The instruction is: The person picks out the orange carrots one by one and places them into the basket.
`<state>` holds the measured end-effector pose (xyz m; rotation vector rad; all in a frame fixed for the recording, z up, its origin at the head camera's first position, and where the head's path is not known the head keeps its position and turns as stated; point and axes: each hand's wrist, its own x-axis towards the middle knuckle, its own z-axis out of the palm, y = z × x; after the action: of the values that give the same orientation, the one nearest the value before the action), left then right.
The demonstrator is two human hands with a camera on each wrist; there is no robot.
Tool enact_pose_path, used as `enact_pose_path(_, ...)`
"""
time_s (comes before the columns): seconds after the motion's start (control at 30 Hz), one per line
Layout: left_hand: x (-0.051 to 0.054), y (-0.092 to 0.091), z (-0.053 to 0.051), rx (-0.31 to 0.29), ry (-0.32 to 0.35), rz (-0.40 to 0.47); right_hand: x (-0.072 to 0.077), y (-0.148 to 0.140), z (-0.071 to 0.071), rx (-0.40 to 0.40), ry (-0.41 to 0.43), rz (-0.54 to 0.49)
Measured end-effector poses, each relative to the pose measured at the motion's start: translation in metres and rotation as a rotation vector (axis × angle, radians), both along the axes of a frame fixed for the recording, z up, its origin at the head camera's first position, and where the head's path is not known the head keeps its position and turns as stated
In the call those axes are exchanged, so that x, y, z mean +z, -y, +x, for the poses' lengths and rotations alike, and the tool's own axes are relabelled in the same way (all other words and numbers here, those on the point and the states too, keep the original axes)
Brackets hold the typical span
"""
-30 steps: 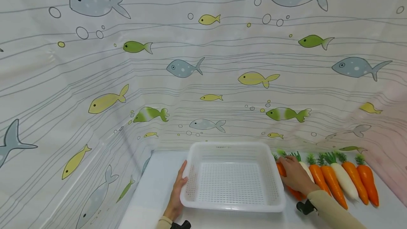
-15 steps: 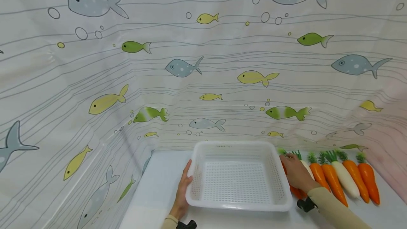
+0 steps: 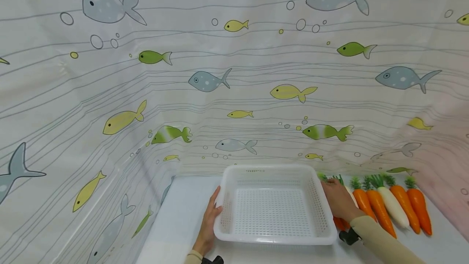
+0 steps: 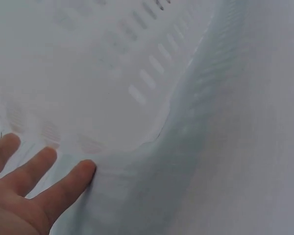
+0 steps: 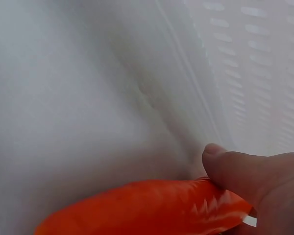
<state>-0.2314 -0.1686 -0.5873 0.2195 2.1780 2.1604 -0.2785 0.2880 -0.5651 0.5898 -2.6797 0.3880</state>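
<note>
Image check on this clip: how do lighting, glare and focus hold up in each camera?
Head view: fairly bright and even, with faint glare on the fish-print sheet at picture left; left wrist view: dim and grey, the white basket hazy beyond the left hand; right wrist view: soft shadow beside the orange carrot, pale jagged reflections near the right hand.

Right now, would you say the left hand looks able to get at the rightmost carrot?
Probably not as things stand: the left hand is at the left side of the basket, and the basket, the right hand and other vegetables lie between it and the rightmost carrot.
</note>
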Motion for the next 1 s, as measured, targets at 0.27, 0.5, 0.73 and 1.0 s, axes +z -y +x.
enact_pose_path(0.27,0.002,0.008,0.003,0.017,-0.023,-0.068,0.004,0.009,0.000,-0.034,0.004,0.035)
enact_pose_path(0.5,-0.004,0.011,0.001,0.052,-0.021,-0.001,0.009,0.013,0.001,-0.107,0.134,0.005)
enact_pose_path(0.73,0.003,0.005,0.001,0.018,-0.029,0.046,0.005,0.009,-0.001,-0.127,0.189,0.011)
enact_pose_path(1.0,0.009,0.000,0.001,0.057,-0.014,0.042,0.001,0.009,-0.003,-0.101,0.169,-0.013)
